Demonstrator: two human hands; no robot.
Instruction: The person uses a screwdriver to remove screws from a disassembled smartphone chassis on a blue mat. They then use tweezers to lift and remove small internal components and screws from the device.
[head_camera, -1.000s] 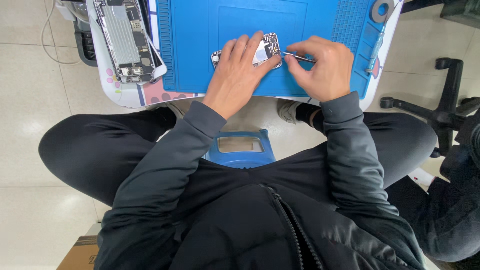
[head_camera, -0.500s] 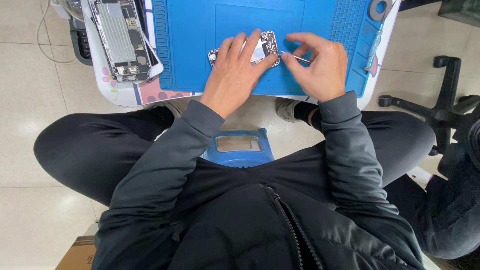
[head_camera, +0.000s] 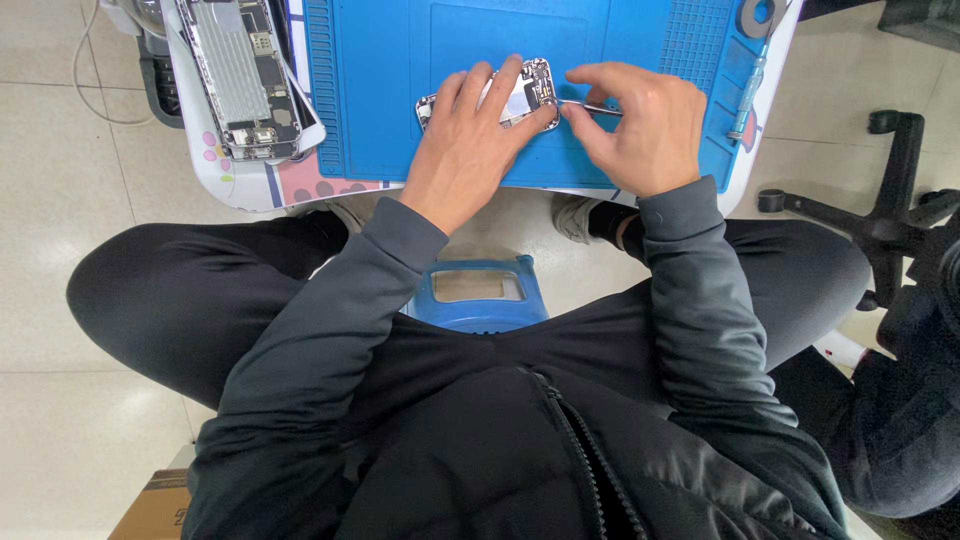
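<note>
While your left hand (head_camera: 470, 150) presses flat on the opened phone (head_camera: 525, 92) on the blue mat (head_camera: 400, 90), its long axis runs left-right; your right hand (head_camera: 640, 125) pinches thin tweezers (head_camera: 590, 106) at its right end.

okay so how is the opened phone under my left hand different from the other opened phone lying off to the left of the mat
The phone under the left hand lies crosswise on the blue mat, mostly covered by fingers; the other opened phone lies lengthwise off the mat, fully exposed. The phone under the left hand is worked on with a thin metal tool in the right hand; the other phone is untouched and looks larger. Both show bare internals.
</note>
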